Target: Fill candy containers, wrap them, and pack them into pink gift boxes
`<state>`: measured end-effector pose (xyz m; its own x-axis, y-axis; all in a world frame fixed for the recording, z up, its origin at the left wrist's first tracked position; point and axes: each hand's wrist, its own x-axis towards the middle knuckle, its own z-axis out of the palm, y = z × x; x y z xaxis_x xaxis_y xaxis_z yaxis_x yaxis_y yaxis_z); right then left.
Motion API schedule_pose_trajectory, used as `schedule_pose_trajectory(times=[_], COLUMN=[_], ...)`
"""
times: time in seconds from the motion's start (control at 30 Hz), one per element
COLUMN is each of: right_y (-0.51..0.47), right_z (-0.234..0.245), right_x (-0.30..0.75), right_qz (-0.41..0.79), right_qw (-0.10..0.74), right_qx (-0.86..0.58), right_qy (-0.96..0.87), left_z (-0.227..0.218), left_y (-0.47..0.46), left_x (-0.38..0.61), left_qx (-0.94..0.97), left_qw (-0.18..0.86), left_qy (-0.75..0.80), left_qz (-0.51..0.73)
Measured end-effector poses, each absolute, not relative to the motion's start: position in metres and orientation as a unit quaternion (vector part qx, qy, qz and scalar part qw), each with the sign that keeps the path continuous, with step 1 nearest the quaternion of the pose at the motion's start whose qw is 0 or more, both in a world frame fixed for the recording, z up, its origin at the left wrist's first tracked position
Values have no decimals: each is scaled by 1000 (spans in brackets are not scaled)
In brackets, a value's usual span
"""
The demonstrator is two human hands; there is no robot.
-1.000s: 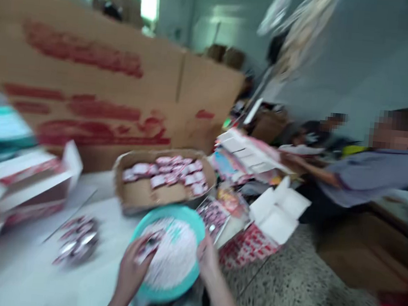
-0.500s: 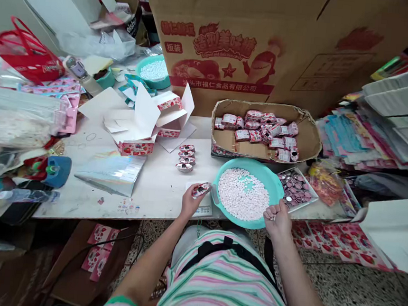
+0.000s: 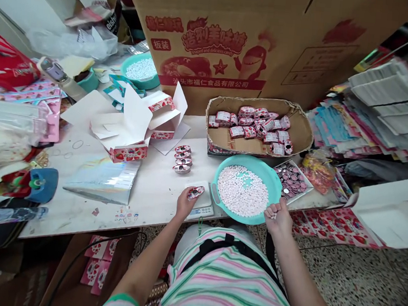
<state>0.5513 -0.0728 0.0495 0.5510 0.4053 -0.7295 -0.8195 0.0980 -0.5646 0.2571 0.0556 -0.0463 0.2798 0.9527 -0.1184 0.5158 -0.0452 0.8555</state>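
Note:
My left hand (image 3: 184, 205) is closed on a small pink-and-white printed candy container (image 3: 196, 193), its dark opening facing up, over the left side of a white digital scale (image 3: 204, 201). My right hand (image 3: 279, 220) is curled into a fist at the right front rim of a turquoise basin (image 3: 276, 177); small white candies (image 3: 273, 215) show between its fingers. Pale round candies (image 3: 241, 194) fill much of the basin. Beyond the scale, several similar containers (image 3: 182, 162) stand in a row.
A cut-down cardboard box (image 3: 219, 140) holds several printed containers behind the basin. To the right lies a tray of purple-pink round caps (image 3: 293, 181). Open white cartons (image 3: 136, 113) and a silvery sheet (image 3: 105, 180) lie left. A tall cardboard carton (image 3: 216, 11) blocks the back.
My left hand has drawn the container slightly left, away from the basin's edge, uncovering more of the scale. My right fist stays at the rim. The view has shifted to the right.

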Motion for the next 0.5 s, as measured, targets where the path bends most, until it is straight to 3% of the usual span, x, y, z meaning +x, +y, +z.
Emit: schedule_pose_trajectory(times=[0.3,0.5], right_y=[-68,-72], right_z=[54,49], right_x=[544,545], right_qz=[439,449], right_qw=[710,709], right_qx=[-509,-505], right_qy=[211,201], left_z=[-65,-62], left_y=[53,34], left_x=[257,233], left_qx=[734,757], left_qw=[397,315], left_qy=[502,525], left_qz=[226,229])
